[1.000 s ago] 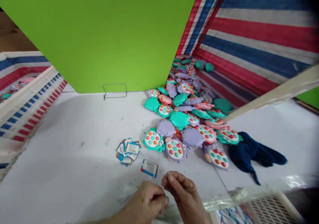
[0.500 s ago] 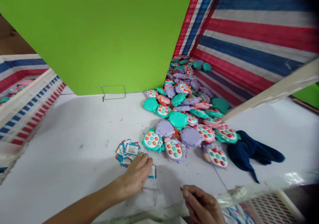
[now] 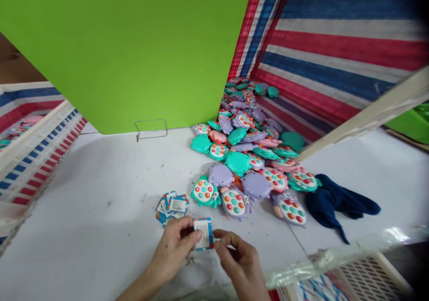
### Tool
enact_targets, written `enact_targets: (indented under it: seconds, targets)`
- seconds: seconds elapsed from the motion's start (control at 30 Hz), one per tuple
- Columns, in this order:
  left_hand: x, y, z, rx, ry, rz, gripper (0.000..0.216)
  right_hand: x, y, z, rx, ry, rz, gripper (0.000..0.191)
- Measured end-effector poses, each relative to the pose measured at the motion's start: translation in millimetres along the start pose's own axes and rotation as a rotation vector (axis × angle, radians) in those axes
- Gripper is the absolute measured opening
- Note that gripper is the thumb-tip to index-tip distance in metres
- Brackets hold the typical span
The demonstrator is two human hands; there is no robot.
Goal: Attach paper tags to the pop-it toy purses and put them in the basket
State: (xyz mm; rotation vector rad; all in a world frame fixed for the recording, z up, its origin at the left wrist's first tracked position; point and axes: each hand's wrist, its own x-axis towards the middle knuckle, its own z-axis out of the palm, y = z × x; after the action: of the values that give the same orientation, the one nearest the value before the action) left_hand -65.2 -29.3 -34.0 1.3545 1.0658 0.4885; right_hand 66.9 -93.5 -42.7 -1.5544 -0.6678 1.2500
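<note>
A small paper tag (image 3: 203, 234) with a blue and red border is pinched between my left hand (image 3: 174, 246) and my right hand (image 3: 236, 257), just above the white table (image 3: 100, 189) near its front edge. Both hands are closed on the tag's edges. A small stack of the same tags (image 3: 171, 206) lies just beyond my left hand. A heap of teal, purple and pink turtle-shaped toys (image 3: 246, 158) spills from a striped woven bag (image 3: 335, 46) toward the hands. The nearest toys are a teal one (image 3: 203, 190) and a purple one (image 3: 234, 202).
A green board (image 3: 134, 46) stands at the back with a wire stand (image 3: 150, 129) at its foot. A dark blue cloth (image 3: 338, 205) lies to the right. A white crate (image 3: 33, 140) with striped lining sits at the left; another crate (image 3: 362, 278) is at the lower right.
My left hand reached out to the single tag on the table and lifted it. My right hand came back in and now pinches its other edge.
</note>
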Motion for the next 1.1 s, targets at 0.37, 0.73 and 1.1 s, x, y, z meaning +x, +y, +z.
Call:
enact_targets:
  seconds: [0.37, 0.73, 1.1]
  targets:
    - [-8.8, 6.1, 5.3, 0.095, 0.083, 0.084, 0.018, 0.0, -3.4, 2.9, 0.082, -0.02, 0.003, 0.034]
    - [-11.8, 0.3, 7.8, -0.172, -0.102, 0.0, 0.029, -0.5, -7.5, -4.1, 0.085, -0.088, -0.039, 0.028]
    - [-9.1, 8.8, 21.1, 0.22, -0.163, 0.063, 0.019, -0.2, 11.7, -14.5, 0.167, -0.277, 0.02, 0.038]
